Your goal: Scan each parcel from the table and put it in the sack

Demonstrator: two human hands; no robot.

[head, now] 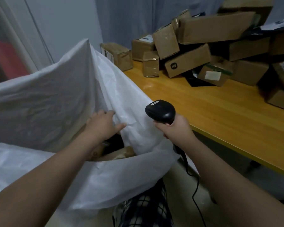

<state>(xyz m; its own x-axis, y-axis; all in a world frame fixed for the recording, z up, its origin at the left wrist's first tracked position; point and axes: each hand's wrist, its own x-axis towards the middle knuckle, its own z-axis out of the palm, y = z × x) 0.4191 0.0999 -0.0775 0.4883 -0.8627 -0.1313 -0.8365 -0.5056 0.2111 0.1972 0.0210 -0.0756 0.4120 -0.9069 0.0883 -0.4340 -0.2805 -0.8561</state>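
A big white sack (pixel 56 99) stands open at the left, beside the table. My left hand (pixel 103 125) is over its mouth, fingers spread and touching the sack's inner fold, holding nothing. Brown parcels (pixel 121 154) lie inside the sack below that hand. My right hand (pixel 175 128) grips the handle of a black barcode scanner (pixel 160 111), held upright just right of the sack. A pile of cardboard parcels (pixel 187 60) lies on the far part of the wooden table (pixel 220 112).
The scanner's black cable (pixel 195 190) hangs down past the table's front edge. A black poly mailer (pixel 198 81) lies under the boxes. Checked fabric (pixel 143 208) shows at the bottom centre. A grey wall and curtain stand behind.
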